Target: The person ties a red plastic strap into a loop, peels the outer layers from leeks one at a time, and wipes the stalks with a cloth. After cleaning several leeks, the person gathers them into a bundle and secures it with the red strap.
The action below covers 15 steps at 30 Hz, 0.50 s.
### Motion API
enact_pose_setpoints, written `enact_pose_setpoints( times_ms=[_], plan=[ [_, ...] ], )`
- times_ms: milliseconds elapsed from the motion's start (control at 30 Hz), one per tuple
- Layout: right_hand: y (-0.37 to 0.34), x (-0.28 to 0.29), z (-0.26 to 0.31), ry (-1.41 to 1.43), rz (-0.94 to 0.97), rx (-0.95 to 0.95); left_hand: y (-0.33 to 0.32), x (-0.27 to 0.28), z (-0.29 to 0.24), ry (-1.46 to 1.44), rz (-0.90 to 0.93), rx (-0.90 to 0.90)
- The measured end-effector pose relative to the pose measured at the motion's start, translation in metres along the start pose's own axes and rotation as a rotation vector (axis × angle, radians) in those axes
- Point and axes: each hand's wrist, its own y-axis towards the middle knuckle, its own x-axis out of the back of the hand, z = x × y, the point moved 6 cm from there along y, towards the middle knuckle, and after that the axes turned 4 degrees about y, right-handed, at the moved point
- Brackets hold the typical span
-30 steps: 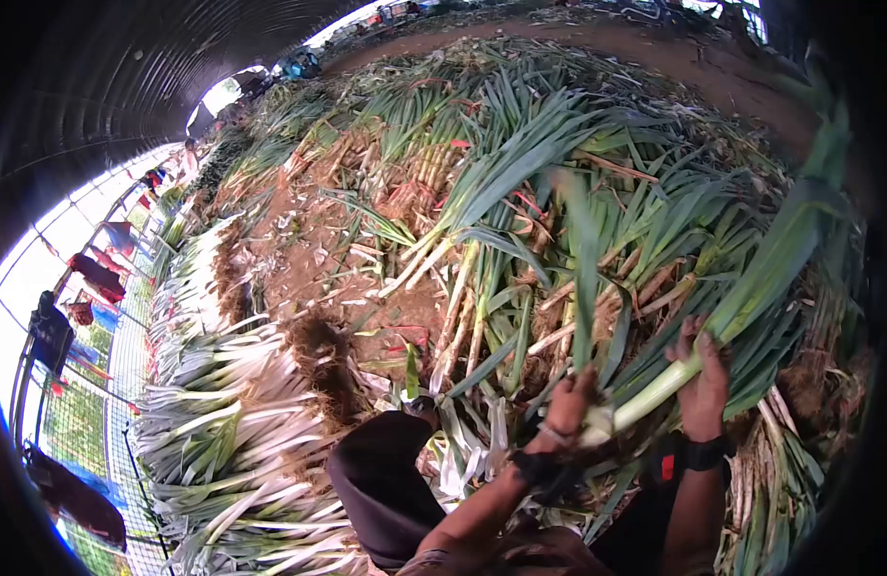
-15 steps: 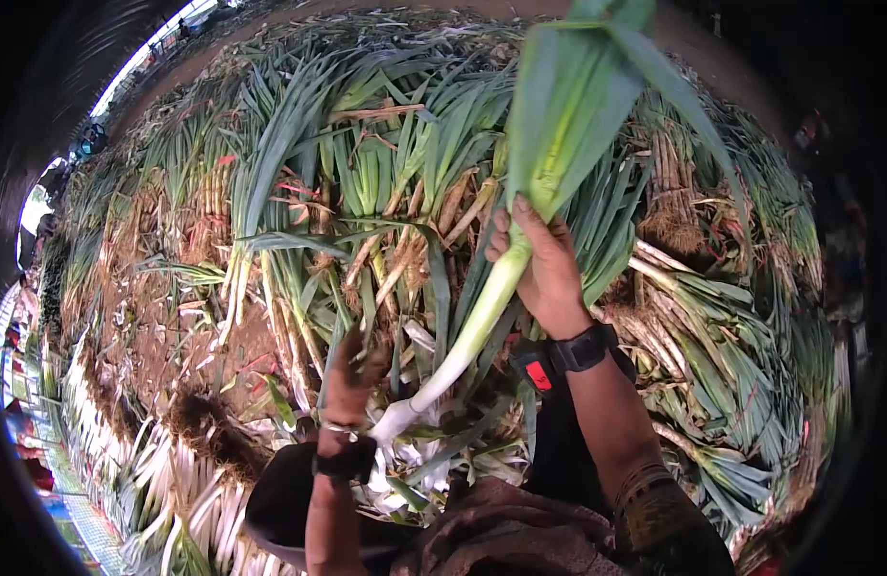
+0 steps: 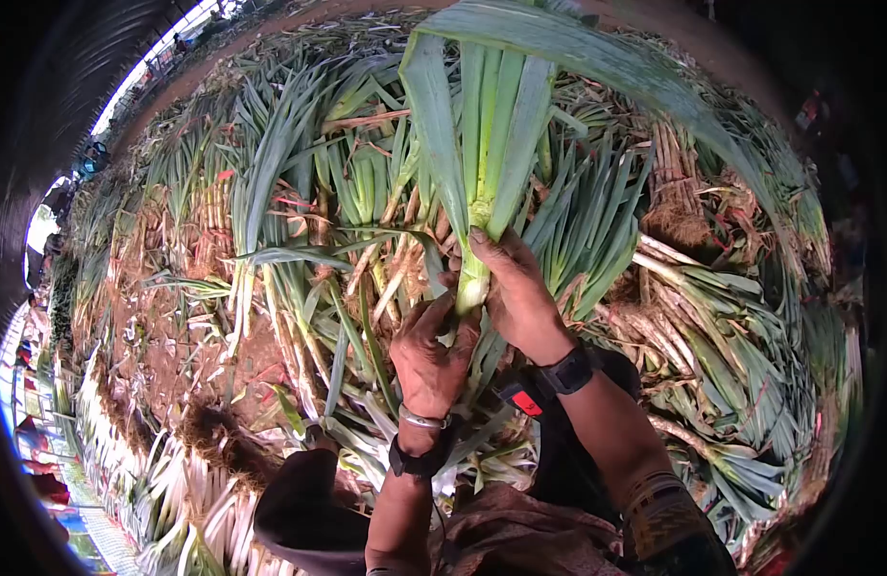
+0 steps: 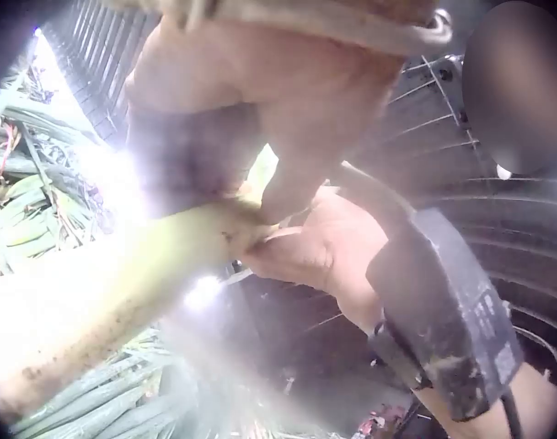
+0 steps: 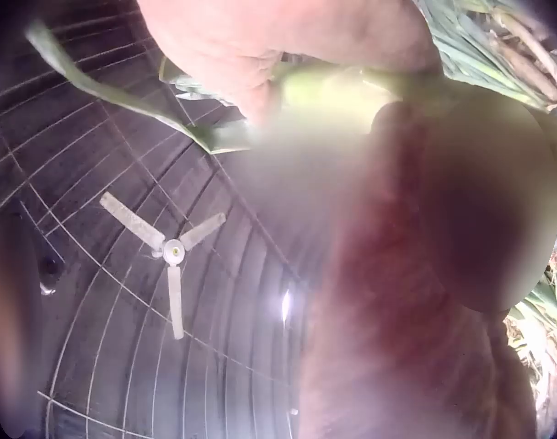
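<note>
A large leek [image 3: 480, 168] with broad green leaves stands up in front of the person in the head view, its lower stem between both hands. The right hand [image 3: 520, 298] grips it just below where the leaves fan out, thumb across the front. The left hand [image 3: 432, 360] pinches the stem right below, with fingers curled round it. In the left wrist view the pale stem [image 4: 123, 283] runs out from under the left hand [image 4: 269, 82]. The right wrist view shows the right hand [image 5: 397, 274] close up, partly blurred, at the light green stem [image 5: 338, 91].
Heaps of leeks [image 3: 280, 163] cover the ground ahead and on the right [image 3: 703, 326]. Rows of white-stemmed leeks [image 3: 194, 499] lie at the lower left, near a patch of bare soil [image 3: 175, 336]. The person's knee [image 3: 304, 509] is below. A ceiling fan [image 5: 173, 251] hangs overhead.
The head view has swung right. The leek has been brought upright and closer to the body. The left hand, earlier near the root end, has moved up and right to the stem beside the right hand.
</note>
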Motion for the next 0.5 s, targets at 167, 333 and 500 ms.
enact_pose_setpoints(
  times_ms=[167,333,500],
  plan=[
    [-0.003,0.001,-0.001,0.007,0.019,0.009,-0.004,0.006,0.007,-0.082,0.088,0.079],
    [-0.007,0.001,-0.009,-0.106,-0.052,0.028,-0.005,0.011,0.002,-0.149,0.099,0.137],
    [-0.005,0.01,-0.022,-0.111,-0.057,0.028,-0.008,0.018,-0.002,0.12,0.065,-0.137]
  ],
)
